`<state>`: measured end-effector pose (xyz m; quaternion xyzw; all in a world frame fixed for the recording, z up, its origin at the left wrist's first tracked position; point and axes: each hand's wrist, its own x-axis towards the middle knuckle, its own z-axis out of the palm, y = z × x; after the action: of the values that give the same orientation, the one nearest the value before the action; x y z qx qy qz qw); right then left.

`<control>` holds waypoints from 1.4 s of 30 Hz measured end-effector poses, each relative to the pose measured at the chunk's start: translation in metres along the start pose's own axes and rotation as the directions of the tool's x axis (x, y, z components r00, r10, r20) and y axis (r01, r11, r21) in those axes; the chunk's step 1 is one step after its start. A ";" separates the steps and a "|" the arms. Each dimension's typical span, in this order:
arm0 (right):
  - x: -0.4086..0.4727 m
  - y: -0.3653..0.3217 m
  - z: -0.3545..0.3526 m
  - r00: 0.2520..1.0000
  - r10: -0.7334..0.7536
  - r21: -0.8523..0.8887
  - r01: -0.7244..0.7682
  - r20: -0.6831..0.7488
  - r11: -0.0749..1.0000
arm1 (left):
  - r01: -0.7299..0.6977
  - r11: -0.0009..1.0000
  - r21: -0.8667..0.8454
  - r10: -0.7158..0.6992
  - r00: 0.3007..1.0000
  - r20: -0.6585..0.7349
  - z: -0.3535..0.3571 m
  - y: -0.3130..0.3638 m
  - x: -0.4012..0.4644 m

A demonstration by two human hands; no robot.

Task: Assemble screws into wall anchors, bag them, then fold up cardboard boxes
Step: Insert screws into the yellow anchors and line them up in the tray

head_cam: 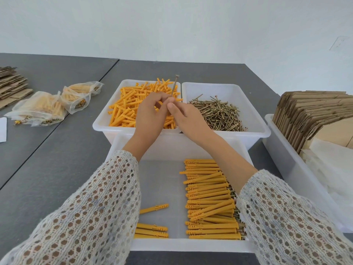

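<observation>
A long brass screw [174, 85] stands almost upright above the two far bins, head up. My right hand [186, 119] pinches its lower end between thumb and fingers. My left hand [150, 115] has its fingers curled against the same spot; what it holds is hidden. Loose orange wall anchors [124, 108] fill the far left white bin. Loose screws [221, 113] fill the far right white bin. In the near white bin [162, 180], assembled anchors with screws [210, 199] lie stacked on the right and a few more anchors [152, 228] lie at its left.
Three clear bags of assembled anchors [45, 108] lie on the grey table [57, 159] at the left. Flat cardboard sheets [11, 83] are stacked at the far left. A white bin [298, 169] on the right holds upright flat cardboard [309, 115] and white sheets.
</observation>
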<state>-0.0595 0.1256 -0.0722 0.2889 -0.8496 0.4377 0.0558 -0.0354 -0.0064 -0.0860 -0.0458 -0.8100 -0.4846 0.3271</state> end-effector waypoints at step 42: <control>-0.071 -0.052 0.067 0.578 0.143 -0.388 0.326 0.803 0.862 | 0.466 0.768 -0.439 -0.505 0.862 0.031 -0.011 -0.006 0.018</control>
<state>0.0375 0.0819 -0.1010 0.4769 -0.8447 0.0191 -0.2422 -0.0459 -0.0227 -0.0765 0.1153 -0.6507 -0.7211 0.2078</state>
